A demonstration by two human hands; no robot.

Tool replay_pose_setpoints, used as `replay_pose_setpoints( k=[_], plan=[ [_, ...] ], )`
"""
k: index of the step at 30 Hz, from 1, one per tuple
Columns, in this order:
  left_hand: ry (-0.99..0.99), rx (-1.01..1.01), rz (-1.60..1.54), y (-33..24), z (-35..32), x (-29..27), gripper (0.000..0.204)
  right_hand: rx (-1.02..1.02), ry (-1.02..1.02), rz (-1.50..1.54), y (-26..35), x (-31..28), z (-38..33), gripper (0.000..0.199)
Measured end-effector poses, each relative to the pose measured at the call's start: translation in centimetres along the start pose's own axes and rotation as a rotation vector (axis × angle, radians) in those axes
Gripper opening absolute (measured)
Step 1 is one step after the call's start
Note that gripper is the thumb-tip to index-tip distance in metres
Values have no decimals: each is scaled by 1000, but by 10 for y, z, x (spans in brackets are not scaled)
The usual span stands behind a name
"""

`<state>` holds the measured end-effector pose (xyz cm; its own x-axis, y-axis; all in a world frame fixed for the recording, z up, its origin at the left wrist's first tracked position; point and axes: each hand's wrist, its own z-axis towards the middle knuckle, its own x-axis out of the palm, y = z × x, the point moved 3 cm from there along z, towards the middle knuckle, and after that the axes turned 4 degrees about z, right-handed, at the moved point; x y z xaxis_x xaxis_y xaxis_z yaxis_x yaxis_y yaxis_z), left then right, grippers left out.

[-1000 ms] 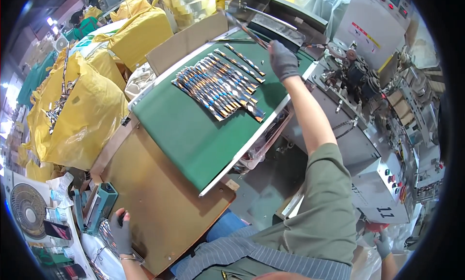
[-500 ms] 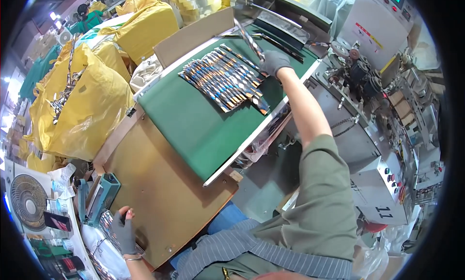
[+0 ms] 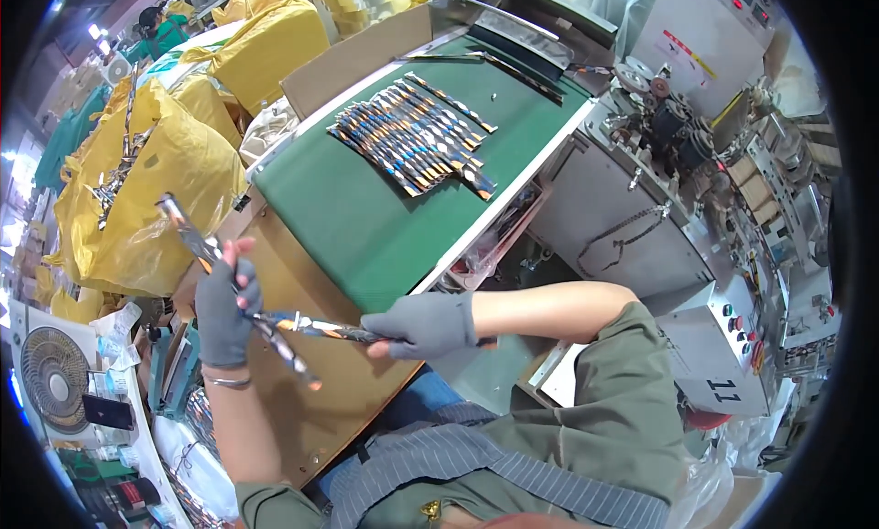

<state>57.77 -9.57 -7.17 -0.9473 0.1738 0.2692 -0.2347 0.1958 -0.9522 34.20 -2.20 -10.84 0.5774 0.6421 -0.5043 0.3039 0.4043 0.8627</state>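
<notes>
My left hand (image 3: pixel 225 314), in a grey fingerless glove, closes around a long narrow dark strip (image 3: pixel 188 229) patterned in orange and white. That strip slants down through the hand, and its lower end sticks out below. My right hand (image 3: pixel 423 327), gloved the same way, grips a second patterned strip (image 3: pixel 316 327) whose far end meets my left fingers. Whether each hand has one strip or a few stacked together, I cannot tell. Beyond them a row of several similar strips (image 3: pixel 412 135) lies side by side on the green conveyor belt (image 3: pixel 316 208).
Below my hands is a brown board (image 3: pixel 302 419). A teal bench tool (image 3: pixel 174 364) and a fan (image 3: pixel 57 381) stand at left, near a yellow sack (image 3: pixel 137 199) holding strips. Dark strips (image 3: pixel 522 78) lie at the belt's far end. Machinery (image 3: pixel 678 117) borders the right.
My right hand has come back from the belt toward my body, holding a strip. My left hand has risen from beside the teal tool and now grips a strip, where before it held nothing.
</notes>
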Motion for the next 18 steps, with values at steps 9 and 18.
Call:
replay_pose_setpoints(
  k=[9, 18],
  plan=[
    [296, -454, 445, 53, -57, 53, 29, -520, -246, -960, -3, -62, 44, 19],
    [-281, -393, -307, 91, -86, 8, 38, 866, -580, -920, -161, -240, 7, 24]
  ],
)
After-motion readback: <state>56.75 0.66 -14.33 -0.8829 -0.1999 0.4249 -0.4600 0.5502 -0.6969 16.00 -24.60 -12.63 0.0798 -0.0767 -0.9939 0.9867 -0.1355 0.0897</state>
